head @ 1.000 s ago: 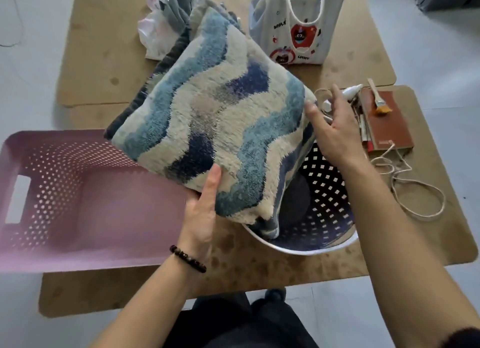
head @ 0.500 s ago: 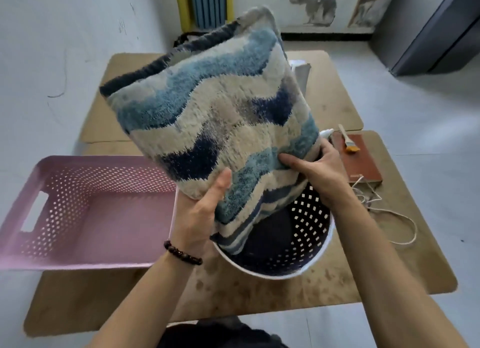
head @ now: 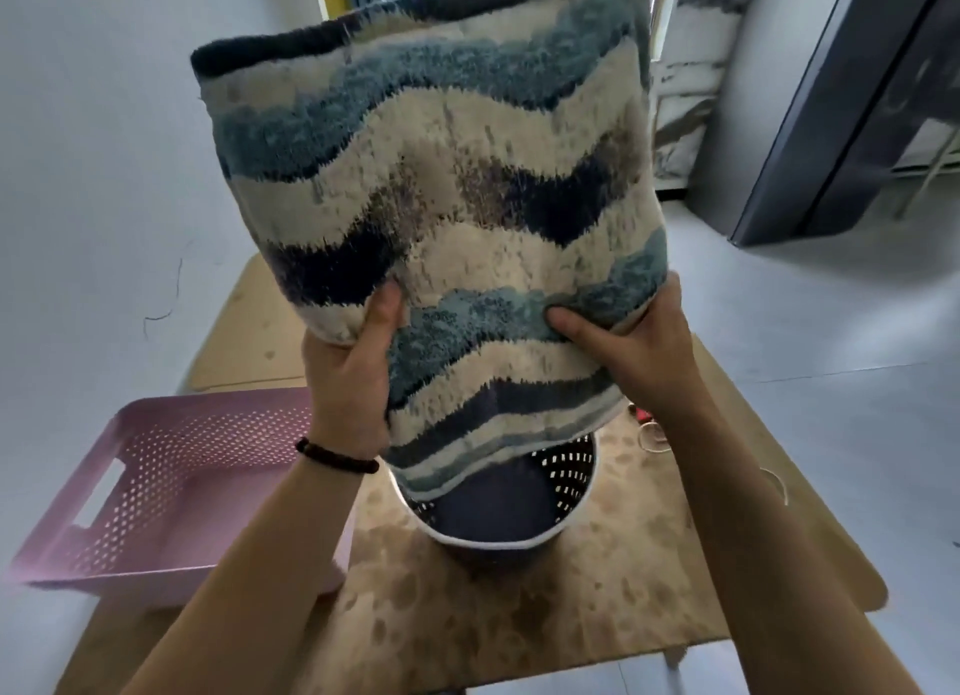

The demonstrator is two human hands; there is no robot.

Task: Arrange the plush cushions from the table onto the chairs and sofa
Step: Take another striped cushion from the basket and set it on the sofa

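Note:
A plush cushion (head: pixel 441 175) with wavy blue, navy and cream bands fills the middle of the head view, held upright in the air above the table (head: pixel 519 601). My left hand (head: pixel 353 382) grips its lower left edge, thumb pressed into the pile. My right hand (head: pixel 634 351) grips the lower right edge, thumb on the front. The cushion hides most of the far half of the table.
A round dark perforated basket (head: pixel 519 507) with a white rim stands on the table under the cushion. A pink perforated crate (head: pixel 171 486) overhangs the table's left side. White cord (head: pixel 654 434) lies at the right. A dark cabinet (head: pixel 852 102) stands at the far right.
Both hands have lifted the cushion off the table and tipped it upright in front of me. The view has tilted up toward the wall and window.

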